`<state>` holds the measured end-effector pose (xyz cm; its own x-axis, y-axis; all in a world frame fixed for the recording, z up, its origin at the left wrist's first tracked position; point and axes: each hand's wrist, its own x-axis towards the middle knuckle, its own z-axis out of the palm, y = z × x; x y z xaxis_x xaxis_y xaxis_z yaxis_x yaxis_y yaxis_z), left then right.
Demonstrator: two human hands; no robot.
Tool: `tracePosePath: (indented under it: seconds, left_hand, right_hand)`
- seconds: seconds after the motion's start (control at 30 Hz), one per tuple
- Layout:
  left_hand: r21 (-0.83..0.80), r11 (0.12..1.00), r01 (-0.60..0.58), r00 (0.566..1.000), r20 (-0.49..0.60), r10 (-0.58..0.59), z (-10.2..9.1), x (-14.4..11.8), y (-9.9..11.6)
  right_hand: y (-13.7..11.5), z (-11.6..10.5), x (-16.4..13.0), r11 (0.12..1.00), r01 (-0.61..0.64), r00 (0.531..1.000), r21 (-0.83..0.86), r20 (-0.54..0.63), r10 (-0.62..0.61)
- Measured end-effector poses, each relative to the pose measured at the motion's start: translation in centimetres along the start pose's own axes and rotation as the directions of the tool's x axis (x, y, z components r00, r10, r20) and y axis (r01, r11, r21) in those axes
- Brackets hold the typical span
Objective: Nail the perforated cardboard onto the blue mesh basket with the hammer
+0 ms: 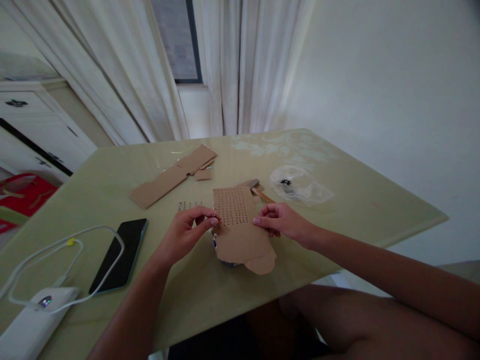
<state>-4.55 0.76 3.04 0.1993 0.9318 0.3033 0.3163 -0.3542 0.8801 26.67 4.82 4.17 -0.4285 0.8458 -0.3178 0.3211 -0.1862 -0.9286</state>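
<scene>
A brown cardboard piece (pixel 247 242) with rows of small dark holes lies in front of me on the table, its near end torn and rounded. My right hand (pixel 275 218) grips its right edge, thumb on top and fingers curled beneath. At its left edge, my left hand (pixel 198 225) is closed in a pinch; the small thing between thumb and forefinger is too tiny to name. Several nails (pixel 190 204) lie in a row just beyond my left hand. Behind the cardboard rests a hammer (pixel 262 195) with a wooden handle, partly hidden by my right hand.
Cardboard scraps (pixel 168 180) lie at the back left. A clear plastic bag (pixel 307 187) with small black pieces sits at the back right. To the left are a phone (pixel 122 255), a white power strip (pixel 41 320) and a looped white cable (pixel 80 231). The table's near edge borders my legs.
</scene>
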Motion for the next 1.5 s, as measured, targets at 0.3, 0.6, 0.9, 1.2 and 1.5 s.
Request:
tracePosePath:
  seconds: [0.3, 0.6, 0.9, 1.2, 1.5]
  left_hand:
    - [0.017, 0.998, -0.057, 0.998, -0.004, 0.058, 0.03, 0.05, 0.16]
    - [0.026, 0.994, -0.103, 0.995, -0.005, 0.103, 0.12, 0.12, 0.40]
    - [0.048, 0.987, -0.154, 0.988, 0.019, 0.153, 0.02, 0.06, 0.84]
    - [0.082, 0.976, -0.202, 0.979, 0.042, 0.199, -0.18, 0.00, 0.89]
    - [0.074, 0.978, -0.193, 0.981, 0.032, 0.191, -0.18, 0.01, 0.84]
  right_hand:
    - [0.01, 0.02, 0.05, 1.000, 0.001, 1.000, -0.004, -0.003, -0.001]
    - [0.01, 0.07, 0.01, 1.000, -0.003, 1.000, 0.008, -0.002, 0.003]
    - [0.05, -0.02, 0.02, 1.000, -0.003, 1.000, 0.019, 0.006, 0.003]
    - [-0.12, 0.02, -0.09, 1.000, -0.010, 1.000, 0.024, -0.001, 0.010]
    - [-0.02, -0.03, -0.02, 1.000, 0.000, 1.000, 0.020, 0.013, -0.001]
